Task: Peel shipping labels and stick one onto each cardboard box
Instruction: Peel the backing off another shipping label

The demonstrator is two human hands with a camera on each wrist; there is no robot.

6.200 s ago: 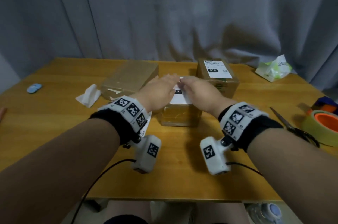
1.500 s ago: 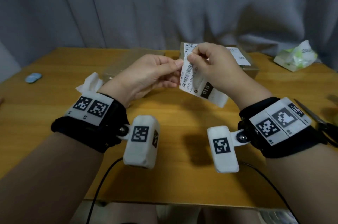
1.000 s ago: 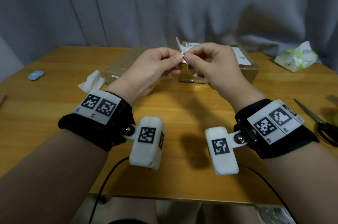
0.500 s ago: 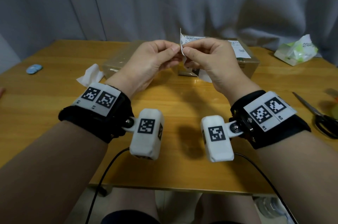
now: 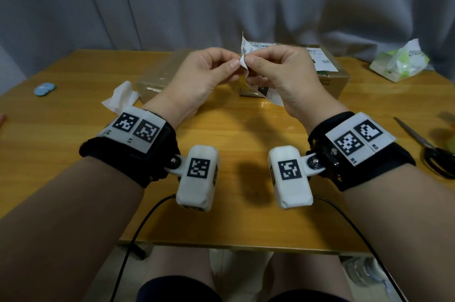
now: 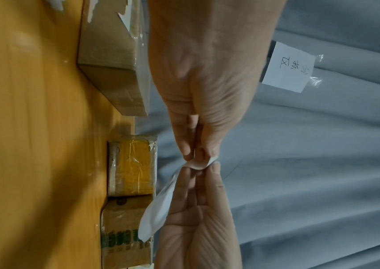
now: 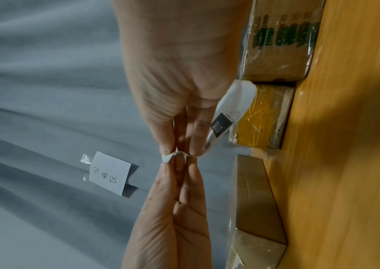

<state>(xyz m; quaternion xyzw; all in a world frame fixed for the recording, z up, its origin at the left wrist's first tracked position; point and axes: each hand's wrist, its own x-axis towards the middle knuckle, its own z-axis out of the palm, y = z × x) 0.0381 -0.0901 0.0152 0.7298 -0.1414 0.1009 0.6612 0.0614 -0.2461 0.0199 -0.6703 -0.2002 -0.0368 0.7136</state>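
**Two hands work one label corner loose**

Two hands meet in mid-air above the table [image 5: 234,134], both pinching the same corner of a shipping label [image 7: 224,120]. The left hand [image 5: 199,80] has thumb and forefinger closed on the curled corner; the right hand [image 5: 283,75] pinches the other ply just beside it and lets the rest of the strip hang down past its palm, the printed "010" block facing outward in the right wrist view. Fingertips of the two hands touch or nearly touch at the corner.

By my reading this is the peeling step: the label is being split from its backing, and the split has barely begun. The next move likely calls for drawing the two plies apart slowly while keeping the sticky face off the fingers, then carrying the label to a box that has none.

Three boxes sit behind the hands. The far right cardboard box [image 5: 330,72] already carries a white label on top. A yellow-taped box [image 6: 133,167] stands beside it; whether it is labelled I cannot tell. The long flat box [image 6: 113,60] on the left shows a bare top. All three are sealed, their contents hidden.

Scissors [image 5: 428,149], a crumpled tissue [image 5: 121,97] and a tissue pack [image 5: 398,62] lie further out.
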